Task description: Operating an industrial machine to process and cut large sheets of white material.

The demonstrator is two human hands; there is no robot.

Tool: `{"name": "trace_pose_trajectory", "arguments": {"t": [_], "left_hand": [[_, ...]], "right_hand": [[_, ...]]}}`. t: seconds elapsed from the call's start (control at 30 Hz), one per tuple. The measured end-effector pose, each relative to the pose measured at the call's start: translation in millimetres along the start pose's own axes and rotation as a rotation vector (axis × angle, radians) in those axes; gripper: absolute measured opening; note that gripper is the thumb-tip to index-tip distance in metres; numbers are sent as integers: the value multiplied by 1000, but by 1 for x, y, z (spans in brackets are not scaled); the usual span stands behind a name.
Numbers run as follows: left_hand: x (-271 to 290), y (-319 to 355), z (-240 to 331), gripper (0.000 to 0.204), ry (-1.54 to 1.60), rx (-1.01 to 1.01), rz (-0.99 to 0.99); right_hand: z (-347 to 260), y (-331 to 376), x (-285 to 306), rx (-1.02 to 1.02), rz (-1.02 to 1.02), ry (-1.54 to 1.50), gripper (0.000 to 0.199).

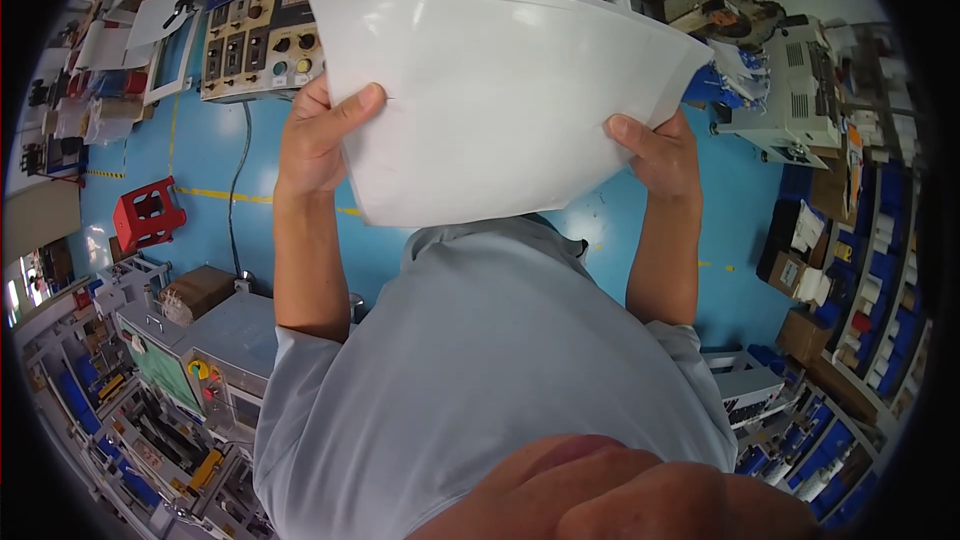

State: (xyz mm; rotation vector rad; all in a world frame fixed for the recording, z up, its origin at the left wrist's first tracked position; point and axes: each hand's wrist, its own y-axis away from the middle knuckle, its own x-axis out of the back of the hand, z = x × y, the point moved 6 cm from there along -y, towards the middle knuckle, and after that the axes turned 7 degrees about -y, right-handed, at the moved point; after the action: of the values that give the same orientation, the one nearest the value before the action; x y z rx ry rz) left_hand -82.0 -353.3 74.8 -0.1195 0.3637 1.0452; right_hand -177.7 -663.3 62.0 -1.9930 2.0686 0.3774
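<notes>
A wide stack of white sheets (490,100), glossy on its upper face, is held up in front of my body. My left hand (322,135) grips its left edge, thumb on top and fingers hidden underneath. At the right edge my right hand (660,152) does the same, thumb pressed on the upper face. The sheets bow slightly between the hands, and another layer's edge shows at the far right corner. Whether the sheets are paper or thin plastic, I cannot tell.
Beyond the left hand stands a machine control panel (248,45) with knobs and switches. A red plastic stool (148,215) stands on the blue floor (215,155), near a dark cable (238,180). Shelves with blue bins (868,270) line the right; a grey machine cabinet (235,330) is at lower left.
</notes>
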Motion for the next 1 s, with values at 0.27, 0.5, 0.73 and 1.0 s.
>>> {"name": "trace_pose_trajectory", "arguments": {"t": [0.27, 0.5, 0.73, 1.0], "left_hand": [[-13, 0, 9, 28, -89, -2, -28], [-26, -4, 7, 32, 58, -10, -20], [-30, -8, 16, 30, -226, -90, 114], [-33, -9, 17, 24, -450, -165, 254]], "right_hand": [[-1, 3, 14, 26, 122, 24, 50], [-4, 5, 21, 7, 172, 24, 51], [-4, 4, 21, 22, 171, 77, 45], [-4, 6, 24, -10, 253, 147, 48]]}}
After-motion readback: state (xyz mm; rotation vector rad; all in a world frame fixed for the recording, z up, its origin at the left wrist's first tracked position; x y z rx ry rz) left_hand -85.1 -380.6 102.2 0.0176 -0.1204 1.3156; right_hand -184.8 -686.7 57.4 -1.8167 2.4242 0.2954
